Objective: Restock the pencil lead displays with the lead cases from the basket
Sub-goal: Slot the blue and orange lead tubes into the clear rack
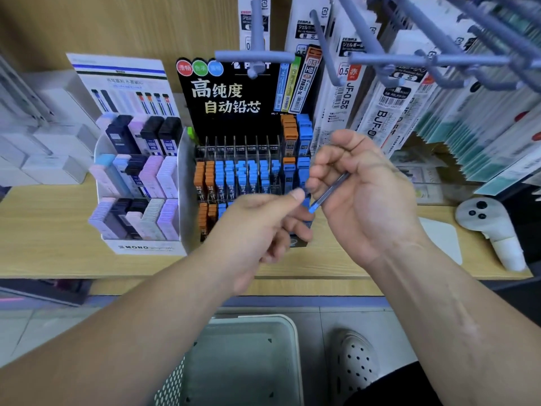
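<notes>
Your right hand (363, 197) pinches a tilted blue-capped lead case (328, 193) | your left hand (260, 227) curled, thumb beside the case, grip cannot be told | Pilot lead display (228, 98) behind | basket (257, 317) below

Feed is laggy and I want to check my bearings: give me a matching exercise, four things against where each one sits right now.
Things
1. blue-capped lead case
2. basket
3. white MONO display
4. black display

Places
A. on the floor, below the shelf
B. on the shelf, left of the other display
C. pinched in the right hand
D. on the shelf, right of the other display

Pairs: 1-C, 2-A, 3-B, 4-D
</notes>
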